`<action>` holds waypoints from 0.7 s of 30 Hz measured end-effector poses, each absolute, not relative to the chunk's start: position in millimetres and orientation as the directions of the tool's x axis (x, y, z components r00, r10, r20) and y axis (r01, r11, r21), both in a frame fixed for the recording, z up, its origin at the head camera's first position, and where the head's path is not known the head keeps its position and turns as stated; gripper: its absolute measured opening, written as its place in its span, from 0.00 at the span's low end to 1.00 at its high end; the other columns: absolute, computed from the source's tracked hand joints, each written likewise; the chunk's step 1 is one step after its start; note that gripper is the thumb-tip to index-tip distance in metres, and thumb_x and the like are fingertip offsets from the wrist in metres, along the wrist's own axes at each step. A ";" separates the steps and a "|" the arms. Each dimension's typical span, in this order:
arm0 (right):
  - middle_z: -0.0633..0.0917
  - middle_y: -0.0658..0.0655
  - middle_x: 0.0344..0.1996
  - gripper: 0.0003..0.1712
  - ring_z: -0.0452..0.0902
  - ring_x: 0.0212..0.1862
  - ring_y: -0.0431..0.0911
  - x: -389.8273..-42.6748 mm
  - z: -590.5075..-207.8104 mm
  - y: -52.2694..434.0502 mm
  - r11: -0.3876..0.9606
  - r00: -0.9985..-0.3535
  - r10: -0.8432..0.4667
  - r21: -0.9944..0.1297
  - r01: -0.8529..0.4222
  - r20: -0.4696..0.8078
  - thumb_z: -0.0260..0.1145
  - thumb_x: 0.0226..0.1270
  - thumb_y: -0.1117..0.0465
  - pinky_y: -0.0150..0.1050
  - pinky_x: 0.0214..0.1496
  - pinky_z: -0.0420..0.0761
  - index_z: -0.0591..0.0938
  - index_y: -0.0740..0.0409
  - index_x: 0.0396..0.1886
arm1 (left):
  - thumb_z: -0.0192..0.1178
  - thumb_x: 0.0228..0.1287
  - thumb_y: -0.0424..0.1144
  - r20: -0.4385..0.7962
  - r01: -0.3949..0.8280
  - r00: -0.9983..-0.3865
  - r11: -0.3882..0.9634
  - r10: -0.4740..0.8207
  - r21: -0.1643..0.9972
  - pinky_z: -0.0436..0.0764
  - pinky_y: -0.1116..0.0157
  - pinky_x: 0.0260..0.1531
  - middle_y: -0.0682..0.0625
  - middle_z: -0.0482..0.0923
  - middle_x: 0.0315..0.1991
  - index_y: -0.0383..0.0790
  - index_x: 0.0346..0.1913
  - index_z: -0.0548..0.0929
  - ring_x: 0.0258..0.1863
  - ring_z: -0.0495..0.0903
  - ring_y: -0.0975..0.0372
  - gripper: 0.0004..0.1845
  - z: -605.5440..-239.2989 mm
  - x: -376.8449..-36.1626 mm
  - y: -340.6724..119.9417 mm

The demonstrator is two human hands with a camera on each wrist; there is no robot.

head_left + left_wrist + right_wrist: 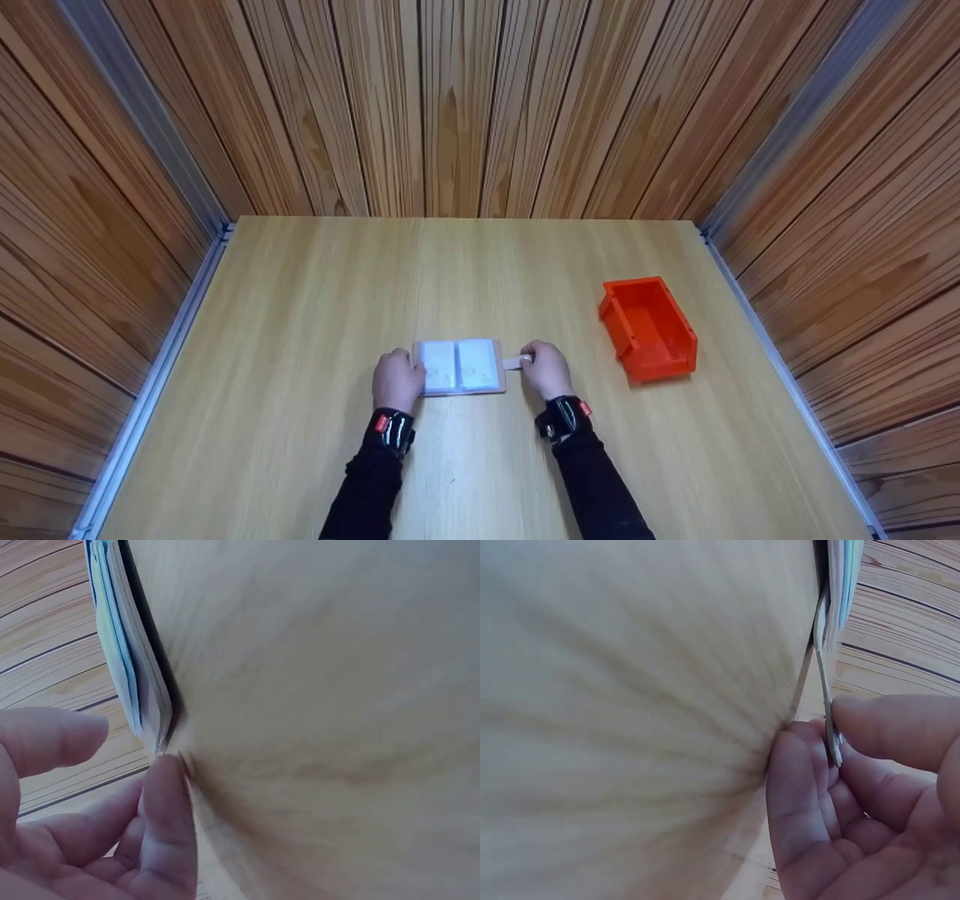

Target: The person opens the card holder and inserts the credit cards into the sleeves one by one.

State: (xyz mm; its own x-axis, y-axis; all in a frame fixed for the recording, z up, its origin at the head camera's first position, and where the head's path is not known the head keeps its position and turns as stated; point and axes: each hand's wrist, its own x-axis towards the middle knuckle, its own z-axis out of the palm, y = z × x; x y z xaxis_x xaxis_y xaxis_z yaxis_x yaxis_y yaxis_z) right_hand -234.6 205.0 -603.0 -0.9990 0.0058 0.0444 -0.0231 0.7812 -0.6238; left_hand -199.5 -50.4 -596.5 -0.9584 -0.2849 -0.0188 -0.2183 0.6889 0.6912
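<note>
from the head view your left hand (397, 379) rests at the left edge of the open card holder (459, 366), which lies flat on the wooden table (315, 315) near its front middle. your right hand (546, 369) pinches the strap tab (514, 362) that sticks out of the holder's right side. only the right wrist view shows how: the tab (826, 701) is caught between thumb and forefinger, lifted just off the table. the left wrist view shows your left fingertips (166, 787) touching the holder's (129, 660) corner, fingers loosely bent, gripping nothing. only the head view takes in the orange bin (647, 328), well to the right of the holder.
</note>
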 end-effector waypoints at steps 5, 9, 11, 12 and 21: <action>0.84 0.60 0.33 0.04 0.80 0.40 0.55 -235.7 -602.0 205.5 0.778 -0.999 -0.004 -0.628 -0.029 0.041 0.65 0.60 0.71 0.50 0.47 0.76 0.84 0.66 0.35 | 0.62 0.60 0.33 -0.070 -0.246 -0.959 0.676 -0.276 0.695 0.72 0.55 0.28 0.46 0.74 0.24 0.32 0.28 0.77 0.26 0.74 0.54 0.08 -592.1 -199.3 -49.7; 0.84 0.59 0.32 0.04 0.80 0.40 0.55 -236.1 -601.9 205.3 0.776 -0.999 -0.007 -0.630 -0.025 0.032 0.65 0.60 0.72 0.50 0.47 0.77 0.84 0.66 0.34 | 0.61 0.61 0.32 -0.119 -0.271 -0.957 0.662 -0.266 0.699 0.70 0.58 0.26 0.48 0.70 0.23 0.33 0.28 0.77 0.25 0.71 0.55 0.07 -589.7 -200.2 -49.0; 0.84 0.59 0.32 0.04 0.80 0.40 0.55 -236.1 -602.4 205.4 0.773 -0.999 -0.008 -0.634 -0.029 0.035 0.65 0.59 0.72 0.51 0.47 0.76 0.84 0.65 0.33 | 0.61 0.61 0.32 -0.133 -0.279 -0.955 0.658 -0.263 0.699 0.68 0.60 0.25 0.49 0.69 0.22 0.34 0.27 0.76 0.25 0.70 0.56 0.08 -589.2 -200.7 -49.0; 0.84 0.59 0.32 0.04 0.80 0.40 0.55 -236.0 -602.6 205.5 0.770 -0.999 -0.007 -0.638 -0.028 0.036 0.65 0.59 0.72 0.51 0.47 0.76 0.84 0.65 0.33 | 0.61 0.61 0.32 -0.137 -0.280 -0.956 0.659 -0.261 0.698 0.68 0.60 0.25 0.49 0.69 0.22 0.35 0.26 0.75 0.25 0.70 0.56 0.09 -589.1 -201.1 -49.2; 0.85 0.58 0.31 0.05 0.80 0.39 0.54 -235.7 -602.8 204.2 0.748 -1.000 -0.002 -0.663 -0.022 0.031 0.64 0.59 0.73 0.50 0.46 0.77 0.84 0.64 0.33 | 0.61 0.59 0.31 -0.144 -0.280 -0.956 0.659 -0.254 0.698 0.75 0.54 0.32 0.43 0.79 0.29 0.31 0.32 0.79 0.31 0.77 0.51 0.04 -590.9 -203.5 -52.9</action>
